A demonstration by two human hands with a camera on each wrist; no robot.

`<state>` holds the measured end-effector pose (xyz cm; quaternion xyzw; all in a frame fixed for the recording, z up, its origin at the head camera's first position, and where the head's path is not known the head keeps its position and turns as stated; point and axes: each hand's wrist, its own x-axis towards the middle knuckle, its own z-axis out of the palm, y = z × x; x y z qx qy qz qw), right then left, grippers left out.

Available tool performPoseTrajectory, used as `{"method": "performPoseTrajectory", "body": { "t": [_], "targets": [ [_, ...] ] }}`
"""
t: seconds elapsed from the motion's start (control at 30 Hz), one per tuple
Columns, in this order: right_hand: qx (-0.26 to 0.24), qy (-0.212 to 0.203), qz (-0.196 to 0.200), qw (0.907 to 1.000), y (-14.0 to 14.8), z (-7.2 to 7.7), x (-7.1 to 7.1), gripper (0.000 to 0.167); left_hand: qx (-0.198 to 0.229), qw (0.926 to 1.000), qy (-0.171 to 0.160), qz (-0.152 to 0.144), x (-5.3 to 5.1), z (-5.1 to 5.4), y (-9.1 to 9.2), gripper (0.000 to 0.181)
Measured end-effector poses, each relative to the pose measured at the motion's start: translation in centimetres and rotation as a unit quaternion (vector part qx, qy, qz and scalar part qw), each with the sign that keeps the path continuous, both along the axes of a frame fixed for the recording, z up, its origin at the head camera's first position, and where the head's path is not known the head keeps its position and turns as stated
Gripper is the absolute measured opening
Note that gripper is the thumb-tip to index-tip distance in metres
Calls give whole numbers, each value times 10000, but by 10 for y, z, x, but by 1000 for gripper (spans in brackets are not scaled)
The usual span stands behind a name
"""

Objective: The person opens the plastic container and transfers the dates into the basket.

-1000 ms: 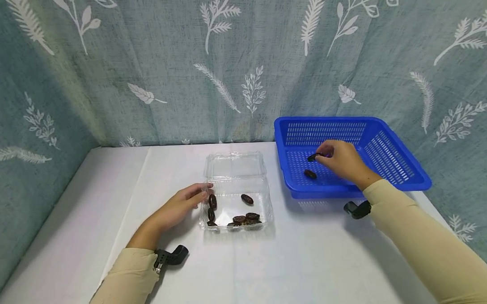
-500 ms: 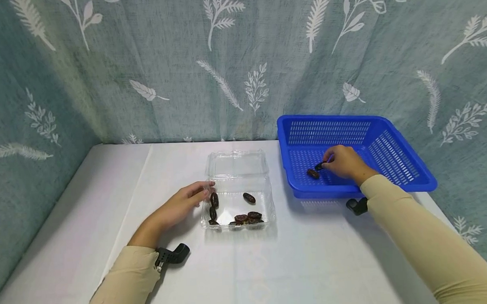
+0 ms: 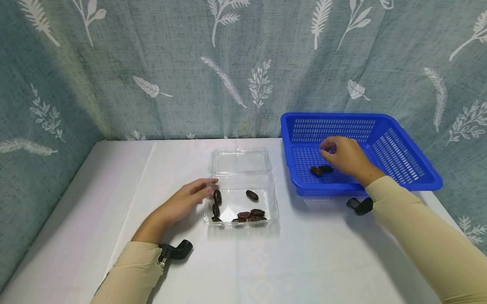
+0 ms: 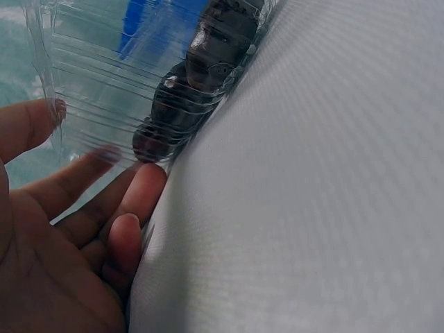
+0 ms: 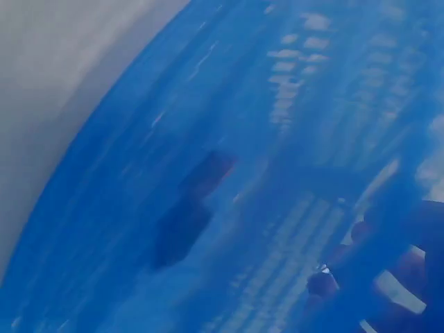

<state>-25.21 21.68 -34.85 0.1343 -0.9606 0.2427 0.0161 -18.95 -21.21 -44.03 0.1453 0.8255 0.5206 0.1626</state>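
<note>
A clear hinged plastic box [image 3: 242, 194] stands with its lid back, several dark dates [image 3: 251, 195] inside. My left hand [image 3: 181, 204] holds its left wall; in the left wrist view the thumb and fingers [image 4: 144, 191] touch the plastic [image 4: 97, 76] beside dark dates [image 4: 222, 45]. Over the blue basket [image 3: 361, 189] my right hand [image 3: 347, 157] hovers with thumb and forefinger apart and nothing visible between them. Below and left of it, two dates [image 3: 326, 168] lie together on the basket floor. The right wrist view is blurred, with two dark shapes [image 5: 182, 232] in the basket.
White cloth [image 3: 271, 267] covers the table. A green-grey curtain [image 3: 184, 82] with white leaf prints hangs behind and at both sides. The basket stands at the back right, apart from the plastic box.
My right hand has let go of its date, now beside the other in the basket, and has risen slightly. My left hand keeps its place. The head view has shifted slightly.
</note>
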Motion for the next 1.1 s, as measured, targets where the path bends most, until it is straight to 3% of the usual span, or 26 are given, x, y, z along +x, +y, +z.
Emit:
{"method": "performPoseTrajectory", "body": {
  "t": [0.1, 0.23, 0.4, 0.6, 0.9, 1.1],
  "targets": [
    [-400, 531, 263, 9974, -21, 9, 12, 22, -29, 10000, -38, 6, 0, 2, 0, 49],
    [-779, 1292, 812, 9852, -54, 12, 28, 17, -31, 10000, -22, 2, 0, 3, 0, 49],
    [-1183, 1614, 1436, 9692, -91, 9, 48, 14, 66, 10000, 16, -13, -1, 3, -1, 48],
    [-1533, 1291, 1995, 9592, -125, -8, 63, 14, 154, 9999, 0, -59, 0, 3, 1, 48],
    [-1352, 220, 2169, 9665, -166, -36, 65, 19, 168, 9998, -40, -24, 0, 2, 3, 48],
    [-1067, -230, 2297, 9671, -189, -48, 61, 24, 81, 10000, 47, -30, 1, 3, 1, 47]
  ]
}}
